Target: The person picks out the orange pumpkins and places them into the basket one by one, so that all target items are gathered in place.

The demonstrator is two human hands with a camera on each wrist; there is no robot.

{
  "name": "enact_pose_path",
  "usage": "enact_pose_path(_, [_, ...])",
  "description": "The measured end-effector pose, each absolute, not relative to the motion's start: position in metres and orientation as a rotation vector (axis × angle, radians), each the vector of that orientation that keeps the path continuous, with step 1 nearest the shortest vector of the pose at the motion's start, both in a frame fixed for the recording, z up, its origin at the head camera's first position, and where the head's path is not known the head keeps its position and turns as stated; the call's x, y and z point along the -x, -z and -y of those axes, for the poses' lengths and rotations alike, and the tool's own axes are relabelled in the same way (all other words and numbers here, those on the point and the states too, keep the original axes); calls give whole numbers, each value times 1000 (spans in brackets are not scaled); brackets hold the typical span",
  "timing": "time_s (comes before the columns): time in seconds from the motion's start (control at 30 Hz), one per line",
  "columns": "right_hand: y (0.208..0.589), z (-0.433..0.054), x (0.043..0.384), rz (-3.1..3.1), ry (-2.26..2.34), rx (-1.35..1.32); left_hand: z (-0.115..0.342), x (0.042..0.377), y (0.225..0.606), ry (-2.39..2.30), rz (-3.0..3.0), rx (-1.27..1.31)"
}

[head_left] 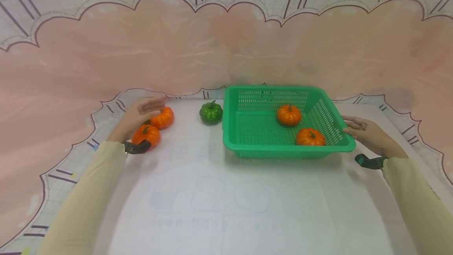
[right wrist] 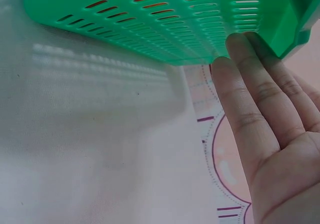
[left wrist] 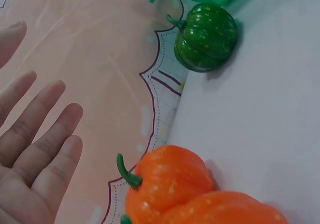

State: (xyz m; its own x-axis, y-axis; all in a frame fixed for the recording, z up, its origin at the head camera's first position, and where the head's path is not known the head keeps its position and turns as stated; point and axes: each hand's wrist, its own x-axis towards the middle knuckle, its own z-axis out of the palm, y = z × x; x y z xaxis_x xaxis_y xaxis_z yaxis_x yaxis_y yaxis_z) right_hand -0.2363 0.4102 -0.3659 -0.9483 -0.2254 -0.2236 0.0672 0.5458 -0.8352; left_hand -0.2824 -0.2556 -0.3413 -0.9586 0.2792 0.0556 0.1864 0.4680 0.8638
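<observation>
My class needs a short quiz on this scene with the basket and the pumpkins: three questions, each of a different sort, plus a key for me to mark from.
1. How many orange pumpkins lie in the basket?
2. True or false: the left hand is gripping something.
3. What colour is the pumpkin standing just outside the basket, closest to it? A: orange. B: red. C: green.

Key
1. Two.
2. False; it holds nothing.
3. C.

Glossy pumpkins (head_left: 289, 115); smooth plastic basket (head_left: 288, 148); matt sleeves (head_left: 81, 200)
</observation>
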Motion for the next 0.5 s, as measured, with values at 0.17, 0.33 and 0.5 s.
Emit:
enact_pose_path(0.17, [366, -411, 236, -2511, 1315, 163, 263, 277, 347, -1571, -2582, -407])
enact_pose_path(0.33, [366, -409, 235, -2508, 1310, 157, 270, 275, 355, -1578, -2600, -378])
enact_pose_path(0.5, [366, -411, 234, -2471, 1384, 196, 277, 273, 361, -1605, -2595, -388])
